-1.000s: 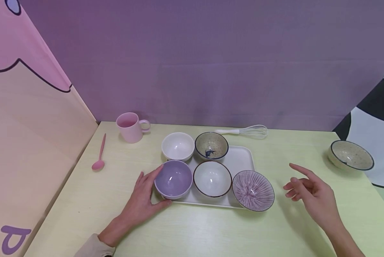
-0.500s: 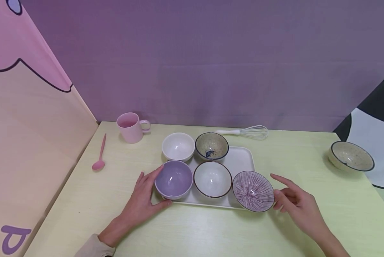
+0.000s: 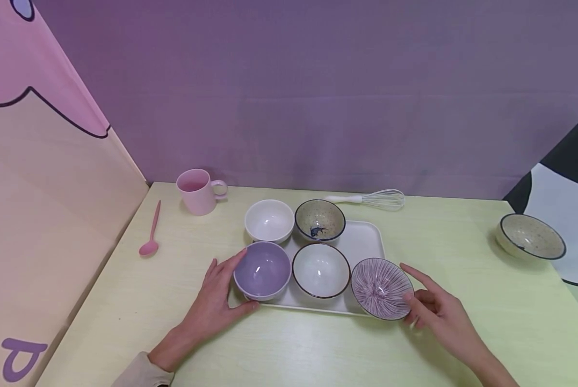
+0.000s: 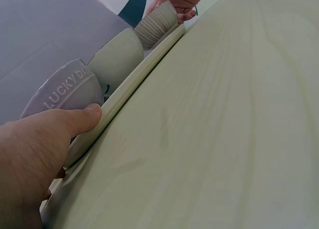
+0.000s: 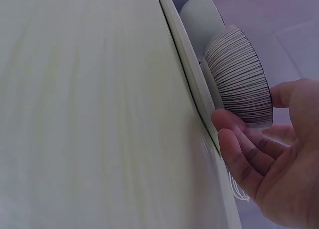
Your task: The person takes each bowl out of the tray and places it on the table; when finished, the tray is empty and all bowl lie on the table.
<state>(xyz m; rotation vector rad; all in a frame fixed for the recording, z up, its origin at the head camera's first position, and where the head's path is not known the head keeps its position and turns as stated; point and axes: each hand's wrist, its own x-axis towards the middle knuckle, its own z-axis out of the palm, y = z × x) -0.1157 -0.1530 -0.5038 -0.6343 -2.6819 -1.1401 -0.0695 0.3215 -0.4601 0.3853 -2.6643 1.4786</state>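
My left hand (image 3: 218, 293) grips the purple bowl (image 3: 262, 269) from the left, a finger at its rim and the thumb low by the tray's front edge. Raised letters show on this bowl's side in the left wrist view. At the right, my right hand (image 3: 439, 314) pinches the striped bowl (image 3: 381, 287), thumb over the rim and fingertips under its side (image 5: 237, 77). Between these two stands a white bowl with a brown rim (image 3: 320, 270). All three sit along the front of a white tray (image 3: 361, 236); a plain white bowl (image 3: 268, 220) and a speckled bowl (image 3: 319, 219) are behind.
A pink mug (image 3: 197, 192) and a pink spoon (image 3: 151, 231) lie to the left. Behind the tray is a white-handled whisk (image 3: 381, 199). Another speckled bowl (image 3: 530, 236) stands near the table's right edge. A purple backdrop (image 3: 318, 97) rises behind the table.
My right hand has come leftward to the striped bowl and taken hold of its right rim. The left hand stays at the purple bowl, and the bowls have not visibly moved.
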